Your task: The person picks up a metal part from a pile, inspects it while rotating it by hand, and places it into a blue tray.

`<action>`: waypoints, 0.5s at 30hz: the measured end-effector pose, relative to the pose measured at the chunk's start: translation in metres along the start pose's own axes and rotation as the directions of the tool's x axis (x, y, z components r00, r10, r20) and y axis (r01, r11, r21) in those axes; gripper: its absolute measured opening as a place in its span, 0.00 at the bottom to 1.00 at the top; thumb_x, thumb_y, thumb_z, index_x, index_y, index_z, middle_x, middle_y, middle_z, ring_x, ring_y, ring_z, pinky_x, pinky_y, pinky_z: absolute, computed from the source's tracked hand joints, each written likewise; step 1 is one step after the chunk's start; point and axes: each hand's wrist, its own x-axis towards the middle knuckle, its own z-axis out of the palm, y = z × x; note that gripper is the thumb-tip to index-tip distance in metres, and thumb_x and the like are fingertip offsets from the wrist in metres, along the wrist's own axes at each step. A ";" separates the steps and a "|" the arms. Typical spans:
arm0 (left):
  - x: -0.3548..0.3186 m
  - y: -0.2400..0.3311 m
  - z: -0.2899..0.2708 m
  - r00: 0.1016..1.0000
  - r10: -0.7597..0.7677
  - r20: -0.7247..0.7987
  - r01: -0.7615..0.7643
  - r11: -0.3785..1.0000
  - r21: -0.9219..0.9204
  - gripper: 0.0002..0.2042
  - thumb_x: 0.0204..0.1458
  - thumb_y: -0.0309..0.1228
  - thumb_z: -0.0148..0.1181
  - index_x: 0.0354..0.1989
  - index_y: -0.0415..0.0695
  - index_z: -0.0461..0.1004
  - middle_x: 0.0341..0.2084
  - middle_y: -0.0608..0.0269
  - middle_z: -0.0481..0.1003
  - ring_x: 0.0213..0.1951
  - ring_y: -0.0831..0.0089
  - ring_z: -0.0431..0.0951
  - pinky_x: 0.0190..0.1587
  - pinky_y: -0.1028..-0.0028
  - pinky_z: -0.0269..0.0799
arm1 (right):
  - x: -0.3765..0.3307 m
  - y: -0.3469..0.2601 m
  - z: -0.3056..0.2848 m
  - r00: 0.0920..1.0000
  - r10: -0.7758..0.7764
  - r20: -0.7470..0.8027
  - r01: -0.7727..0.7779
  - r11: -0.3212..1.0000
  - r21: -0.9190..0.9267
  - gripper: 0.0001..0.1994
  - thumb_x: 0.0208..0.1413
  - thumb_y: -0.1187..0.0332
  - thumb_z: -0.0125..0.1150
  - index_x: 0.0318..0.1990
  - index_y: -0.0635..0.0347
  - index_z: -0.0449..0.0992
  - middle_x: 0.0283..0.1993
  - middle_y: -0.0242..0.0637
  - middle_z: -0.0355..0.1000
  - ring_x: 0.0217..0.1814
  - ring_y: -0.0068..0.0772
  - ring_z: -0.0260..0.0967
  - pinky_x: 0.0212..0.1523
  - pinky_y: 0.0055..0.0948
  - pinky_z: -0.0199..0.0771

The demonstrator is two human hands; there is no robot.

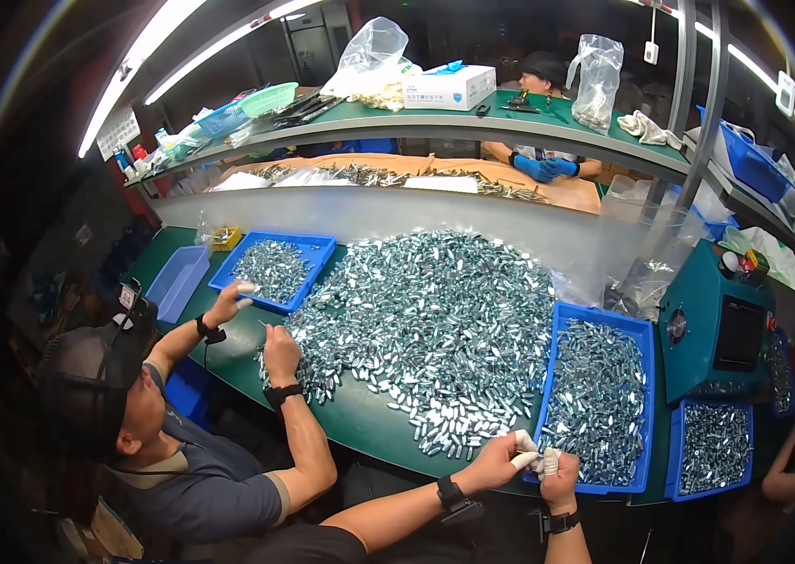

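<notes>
My left hand (499, 462) and my right hand (560, 477) meet at the table's front edge, over the near-left corner of a blue tray (648, 404) full of small shiny metal pieces. White covers wrap several fingertips on both hands. Thumbs and fingers are pinched together, close to touching each other; whatever they hold is too small to make out. Left of the tray spreads a big heap of silvery, elongated metal pieces (444, 310), its near edge just beyond my left hand.
A co-worker (200, 451) sits to my left, hands near another blue tray (330, 247) of pieces. At right stand a teal machine (698, 324) and a smaller blue tray (673, 451). A green shelf (350, 117) crosses above; another person's blue-gloved hands (548, 169) work behind it.
</notes>
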 end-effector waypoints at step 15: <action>0.002 0.015 -0.006 0.982 0.187 -0.018 -0.148 0.829 0.540 0.07 0.53 0.23 0.61 0.39 0.38 0.73 0.31 0.56 0.78 0.35 0.69 0.80 0.39 0.72 0.73 | 0.000 0.005 -0.005 0.996 0.090 0.016 -0.090 0.994 0.053 0.25 0.66 0.58 0.48 0.15 0.58 0.66 0.14 0.25 0.63 0.15 0.15 0.56 0.18 0.19 0.52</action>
